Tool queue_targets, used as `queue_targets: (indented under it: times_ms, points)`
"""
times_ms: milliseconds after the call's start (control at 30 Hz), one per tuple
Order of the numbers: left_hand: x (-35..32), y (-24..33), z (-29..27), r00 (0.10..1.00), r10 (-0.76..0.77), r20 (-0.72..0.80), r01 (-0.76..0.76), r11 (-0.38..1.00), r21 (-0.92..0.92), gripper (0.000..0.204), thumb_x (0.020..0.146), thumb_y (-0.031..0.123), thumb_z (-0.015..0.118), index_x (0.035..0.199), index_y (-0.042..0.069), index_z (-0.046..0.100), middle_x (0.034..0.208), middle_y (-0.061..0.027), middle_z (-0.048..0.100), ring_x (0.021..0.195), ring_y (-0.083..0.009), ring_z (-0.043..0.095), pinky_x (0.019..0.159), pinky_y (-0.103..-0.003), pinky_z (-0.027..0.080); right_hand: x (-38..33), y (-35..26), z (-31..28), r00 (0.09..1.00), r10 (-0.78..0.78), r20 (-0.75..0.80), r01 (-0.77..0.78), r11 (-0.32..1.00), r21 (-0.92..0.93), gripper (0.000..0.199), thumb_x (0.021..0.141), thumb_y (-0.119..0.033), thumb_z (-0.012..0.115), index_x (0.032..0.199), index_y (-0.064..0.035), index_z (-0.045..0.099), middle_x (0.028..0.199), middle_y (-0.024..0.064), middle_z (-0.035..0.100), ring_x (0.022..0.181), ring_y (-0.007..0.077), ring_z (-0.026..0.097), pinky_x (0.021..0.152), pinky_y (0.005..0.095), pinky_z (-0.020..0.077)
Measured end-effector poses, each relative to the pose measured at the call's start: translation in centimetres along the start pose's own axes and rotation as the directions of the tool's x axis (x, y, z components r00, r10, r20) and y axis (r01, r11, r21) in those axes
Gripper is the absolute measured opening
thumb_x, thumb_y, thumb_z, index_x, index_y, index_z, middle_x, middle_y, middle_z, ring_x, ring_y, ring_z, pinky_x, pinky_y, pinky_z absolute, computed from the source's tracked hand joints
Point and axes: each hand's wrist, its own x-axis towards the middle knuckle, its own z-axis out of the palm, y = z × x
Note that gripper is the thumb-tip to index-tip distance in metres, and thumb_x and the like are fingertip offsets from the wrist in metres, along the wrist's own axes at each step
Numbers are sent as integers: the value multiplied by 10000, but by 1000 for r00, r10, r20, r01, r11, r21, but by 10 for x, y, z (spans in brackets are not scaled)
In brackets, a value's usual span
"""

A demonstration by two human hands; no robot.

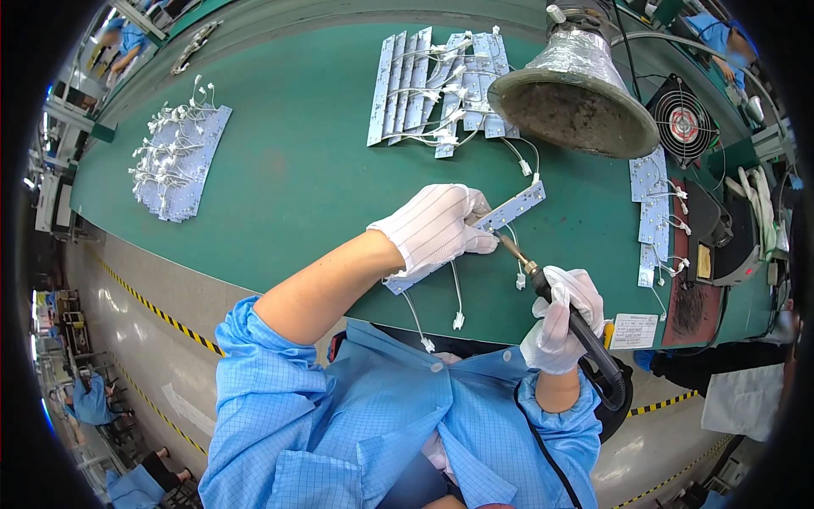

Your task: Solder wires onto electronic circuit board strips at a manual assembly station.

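In a white glove, my left hand (434, 227) grips a narrow pale LED circuit board (522, 204), which lies tilted above the green bench. White wires with plugs hang from the board at both ends. My right hand (563, 321), gloved as well, is closed around the black handle of a soldering iron (596, 346). The iron's tip comes in from the right to the board's near edge, close to my left fingertips. Whether the tip touches the board I cannot tell. My left fingers hide the board's middle.
Wired boards lie in rows at the back (404, 89), in a pile at left (203, 161) and in a column at right (651, 212). A foil-wrapped extraction hood (577, 97) overhangs the back right, beside a small fan (681, 121). A dark soldering station (733, 233) stands at the right edge.
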Motion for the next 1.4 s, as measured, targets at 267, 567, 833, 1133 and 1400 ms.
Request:
queue_targets:
  times_ms: [267,567,833,1133,1400]
  points:
    - [1,-4,2,1000,2,-3,-2,1000,-17,442,751,307,727,1028,-24,630,865,-184,657,797,-282,630,736,-341,484,2,-1,1,999,12,31,-12,1000,8,262,807,-144,520,986,46,532,777,137,566,622,171,516,568,290,429]
    - [0,-2,-1,1000,-5,5,5,1000,21,445,751,303,726,1039,-22,630,872,-187,658,799,-280,631,734,-342,485,-3,-1,1,996,85,22,-85,996,-37,292,809,-167,525,998,55,534,795,145,564,626,164,521,564,287,426]
    - [-12,11,-14,999,34,-30,-25,967,252,656,697,451,759,1106,-37,598,958,-207,655,891,-309,647,797,-359,501,2,1,-1,985,-19,-173,13,999,-33,235,792,-24,530,1016,40,503,865,181,621,640,219,539,555,329,452]
    - [-2,28,11,976,191,109,-220,848,482,651,717,445,731,1199,50,540,894,-192,605,847,-348,627,702,-403,512,-5,-2,5,906,168,-388,-179,984,7,328,908,-209,443,917,82,596,1000,173,586,812,210,610,699,312,521]
    - [-1,11,11,971,237,-45,-224,954,198,447,778,185,651,1195,43,575,911,-214,629,820,-352,629,736,-390,504,-9,2,4,881,152,-448,-206,976,-73,224,842,-112,477,950,77,529,910,209,613,776,257,598,689,356,515]
